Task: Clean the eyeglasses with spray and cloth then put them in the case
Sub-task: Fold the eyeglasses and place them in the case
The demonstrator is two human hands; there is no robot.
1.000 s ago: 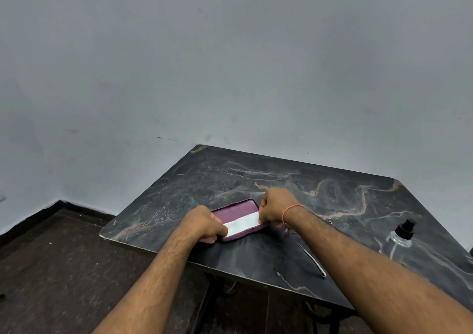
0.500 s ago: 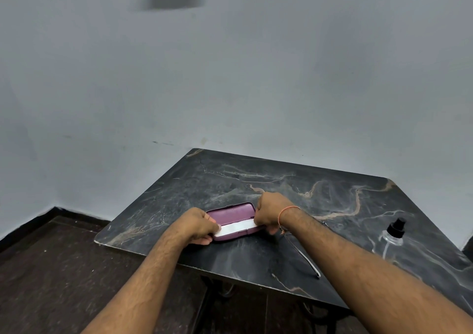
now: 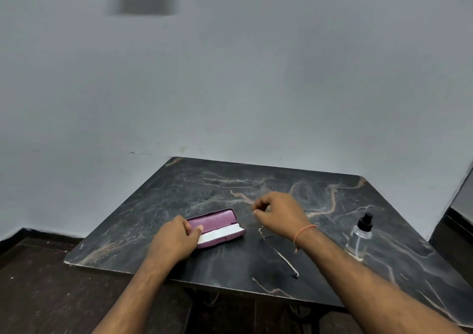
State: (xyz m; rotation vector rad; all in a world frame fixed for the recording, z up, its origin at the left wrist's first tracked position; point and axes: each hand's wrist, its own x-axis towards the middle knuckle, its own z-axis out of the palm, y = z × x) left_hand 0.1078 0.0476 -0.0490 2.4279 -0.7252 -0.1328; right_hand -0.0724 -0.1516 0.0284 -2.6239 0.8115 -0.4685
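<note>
Gripping the near-left end of the open purple glasses case [image 3: 217, 227] (white cloth [image 3: 221, 233] inside), the left hand [image 3: 176, 240] steadies it on the dark marble table [image 3: 179, 193]. At three o'clock from the case, the right hand [image 3: 277, 212] hovers, fingers loosely curled, holding nothing. Beneath its wrist lie the eyeglasses [image 3: 280, 255], partly hidden. A clear spray bottle [image 3: 359, 236] stands farther toward three o'clock.

The left hand [image 3: 176, 241] holds the open purple case [image 3: 217, 227] on the dark table [image 3: 256, 177]. The right hand [image 3: 279, 212] hovers above the eyeglasses [image 3: 279, 253], fingers loosely curled. A spray bottle [image 3: 359, 236] stands to the right.
</note>
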